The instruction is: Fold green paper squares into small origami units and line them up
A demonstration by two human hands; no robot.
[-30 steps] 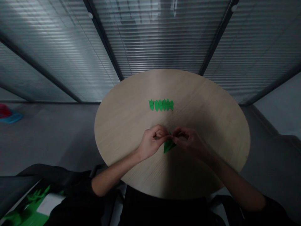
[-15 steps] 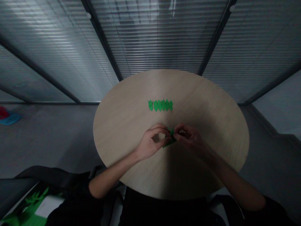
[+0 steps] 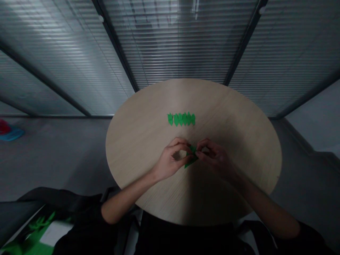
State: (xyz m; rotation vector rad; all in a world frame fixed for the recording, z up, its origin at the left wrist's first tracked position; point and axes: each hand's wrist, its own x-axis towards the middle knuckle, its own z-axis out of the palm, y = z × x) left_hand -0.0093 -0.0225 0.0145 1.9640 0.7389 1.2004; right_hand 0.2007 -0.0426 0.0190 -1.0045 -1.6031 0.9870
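Note:
Between my two hands is a green sheet, which looks like thin paper or felt, over the near middle of the round table. My left hand pinches its left side with thumb and forefinger. From the right, my right hand pinches the sheet's other side, thumb against fingers. The fingertips of both hands almost meet and hide much of the sheet. Farther back lies a row of several small green leaf-shaped pieces, close side by side.
At lower left, a container holds green material and a white card. Red and blue things lie on the floor at far left. Glass partitions with blinds stand behind the table.
Both hands stay almost in place, still pinching. The green sheet has shifted slightly between the fingers, and a little more of it shows below them.

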